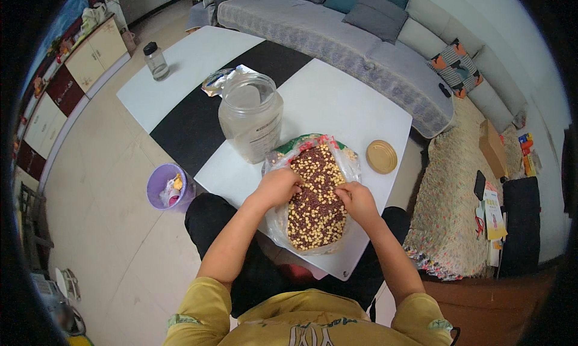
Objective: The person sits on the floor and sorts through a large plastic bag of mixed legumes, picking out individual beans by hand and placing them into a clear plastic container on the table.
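A clear plastic bag (277, 221) lies spread on the table in front of me, holding a mix of dark red and pale yellow grains (314, 216). At the left side of the mix, my left hand (280, 187) has its fingers curled closed over the grains. My right hand (357, 200) is pinched shut at the opposite side, by the bag's edge. Whatever sits between the fingertips is too small to make out. Behind the bag stands a large clear jar (251, 120) without its lid, and a gold round lid (382, 156) rests to the right.
A white and black table (337, 99) carries a dark-capped bottle (156, 61) at far left and a crumpled foil packet (218, 81) behind the jar. On the floor at left stands a purple bin (158, 192) with waste inside. A grey sofa (307, 21) runs behind the table.
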Demonstrator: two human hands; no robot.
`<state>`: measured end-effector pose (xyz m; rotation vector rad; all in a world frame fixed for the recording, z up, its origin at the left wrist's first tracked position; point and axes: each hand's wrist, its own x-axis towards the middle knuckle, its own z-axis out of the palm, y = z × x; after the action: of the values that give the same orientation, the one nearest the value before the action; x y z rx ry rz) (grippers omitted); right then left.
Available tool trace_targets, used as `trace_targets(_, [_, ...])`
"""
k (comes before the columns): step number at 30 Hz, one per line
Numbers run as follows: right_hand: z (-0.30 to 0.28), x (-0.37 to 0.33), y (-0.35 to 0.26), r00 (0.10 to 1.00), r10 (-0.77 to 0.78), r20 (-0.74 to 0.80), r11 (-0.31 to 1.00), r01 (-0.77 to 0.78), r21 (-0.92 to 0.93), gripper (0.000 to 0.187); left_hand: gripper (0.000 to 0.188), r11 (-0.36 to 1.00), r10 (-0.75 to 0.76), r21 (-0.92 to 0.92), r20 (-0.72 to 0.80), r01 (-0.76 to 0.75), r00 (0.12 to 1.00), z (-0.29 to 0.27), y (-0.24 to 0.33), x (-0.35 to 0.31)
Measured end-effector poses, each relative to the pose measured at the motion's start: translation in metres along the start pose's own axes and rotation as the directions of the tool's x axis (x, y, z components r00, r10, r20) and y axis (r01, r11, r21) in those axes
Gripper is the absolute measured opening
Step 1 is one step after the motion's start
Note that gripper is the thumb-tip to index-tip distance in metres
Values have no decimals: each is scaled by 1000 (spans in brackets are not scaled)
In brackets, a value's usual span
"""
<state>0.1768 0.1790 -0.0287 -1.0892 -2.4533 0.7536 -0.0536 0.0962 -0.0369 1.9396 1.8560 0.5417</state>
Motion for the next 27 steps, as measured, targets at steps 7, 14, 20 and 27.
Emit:
trace_targets(7, [3,15,19,995,63,-72,961,-80,-266,20,18,984,-158,89,0,157,987,-1,6,3])
trace_targets(14, [-14,18,35,968,208,-138,935,-238,-264,24,21,963,-251,68,-125,261,960,-1,-4,-2])
trace_targets(20, [-10,19,11,989,135,-54,976,-142,-164,30,31,974,-226,-17,-110,225,968,-11,1,-1])
trace_targets(27, [1,23,-8,987,148,55,953,-128,-274,26,19,974,-209,89,-29,210,978,-13,5,-4])
